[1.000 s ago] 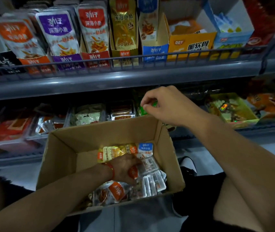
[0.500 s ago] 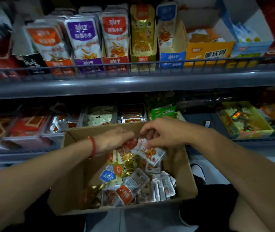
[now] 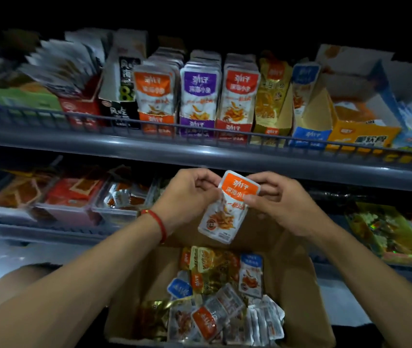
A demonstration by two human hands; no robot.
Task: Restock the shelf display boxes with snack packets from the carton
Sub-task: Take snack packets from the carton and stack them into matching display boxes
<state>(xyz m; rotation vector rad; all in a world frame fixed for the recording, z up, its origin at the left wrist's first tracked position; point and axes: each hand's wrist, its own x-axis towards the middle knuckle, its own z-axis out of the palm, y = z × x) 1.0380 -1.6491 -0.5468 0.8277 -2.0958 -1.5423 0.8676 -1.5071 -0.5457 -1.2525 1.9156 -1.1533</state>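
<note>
Both hands have risen out of the carton (image 3: 297,285) since half a second ago: the left hand (image 3: 187,194) and right hand (image 3: 279,200) now pinch one orange-topped snack packet (image 3: 227,207) between them, upright above the carton and below the upper shelf (image 3: 149,149). On that shelf, five display boxes stand side by side: orange (image 3: 157,99), purple (image 3: 198,101), red (image 3: 240,101), gold (image 3: 271,99), blue (image 3: 305,101). Loose packets (image 3: 225,312) fill the carton.

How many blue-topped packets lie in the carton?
2: one blue-topped packet lies at the carton's right side, another left of the middle. More may lie hidden underneath the pile.
</note>
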